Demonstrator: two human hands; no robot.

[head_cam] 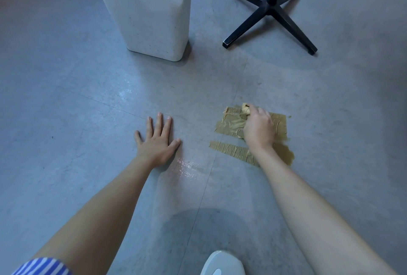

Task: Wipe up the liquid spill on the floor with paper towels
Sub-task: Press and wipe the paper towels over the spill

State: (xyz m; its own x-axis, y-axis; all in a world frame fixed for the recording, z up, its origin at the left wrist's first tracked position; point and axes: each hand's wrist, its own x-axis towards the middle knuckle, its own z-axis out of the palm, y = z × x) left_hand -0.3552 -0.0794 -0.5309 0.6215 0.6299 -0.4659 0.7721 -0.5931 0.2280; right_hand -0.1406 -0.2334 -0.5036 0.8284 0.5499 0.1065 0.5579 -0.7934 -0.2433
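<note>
Grey floor [66,98], seamed into large tiles, carries the work. Brown-soaked paper towels [231,125] lie flat on it, to the right of the seam that runs toward the person. A separate torn strip [231,149] lies just beside them on the near side. The right hand [258,129] rests on top of the towels, fingers curled round a bunched-up portion at their far edge and clamped on it. The left hand [157,140] is spread flat on the floor, fingers straight and apart, holding nothing; it appears to be bracing. A wet sheen [187,168] shows on the floor just beside the near side of the left hand, between the two forearms, with no towel over it.

Assessment: the step in hand is gathering or dragging the saturated towels. The liquid beneath them appears largely absorbed, so the task is judged about mid-course. The next move calls for drawing the towels, or a drier portion, across to the sheen under firm downward pressure. The soaked sheets look fragile and liable to tear.

Also noted: a white bin [152,10] and a black stand base [269,10] on the far side, well apart from the towels.
</note>
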